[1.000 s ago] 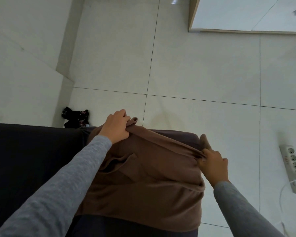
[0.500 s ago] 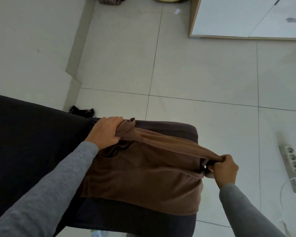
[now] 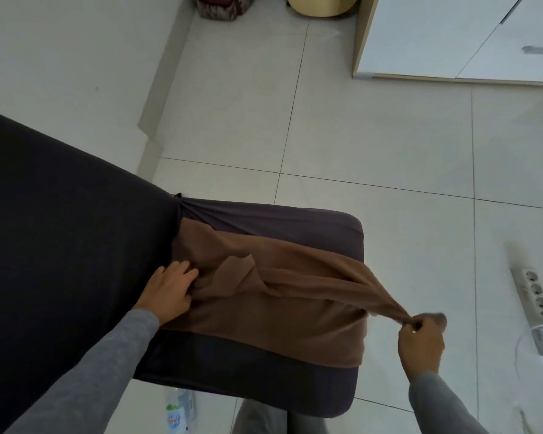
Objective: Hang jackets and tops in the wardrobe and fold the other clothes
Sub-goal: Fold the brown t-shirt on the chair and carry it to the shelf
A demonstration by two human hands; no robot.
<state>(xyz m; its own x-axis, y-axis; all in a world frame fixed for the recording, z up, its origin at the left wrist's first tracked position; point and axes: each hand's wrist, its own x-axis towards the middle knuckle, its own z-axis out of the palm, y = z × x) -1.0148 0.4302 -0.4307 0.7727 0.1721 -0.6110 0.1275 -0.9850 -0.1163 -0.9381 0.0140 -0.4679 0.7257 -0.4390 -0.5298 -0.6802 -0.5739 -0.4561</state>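
Brown soft-knit garment, spread over the dark upholstered sofa cushion: how will it handle?

— Light and limp. It has no stiffness, so it sags wherever you don't carry it, and it stretches if you tug. I'd judge the pile clings to the upholstery rather than sliding.

Where do I take hold?

— At seams and edges: shoulders, hem, cuff ends. Your right grip already pinches the drawn-out end, out past the cushion's right edge and over the pale tiled floor. Whether that end is a sleeve or a hem corner I can't tell, as it's bunched too tight. Your left grip lies with fingers spread, pressing the garment's left edge just beside the big black sofa.

And against half a second ago?

— Your left grip held a bunched corner of the cloth then. Now it has let go and lies flat on the garment, nearer you. Your right grip has pulled further right, so that end runs out as a long taut rope, and the body of the garment lies flatter on the cushion. Ease off the pull before you fold, or the knit may distort.
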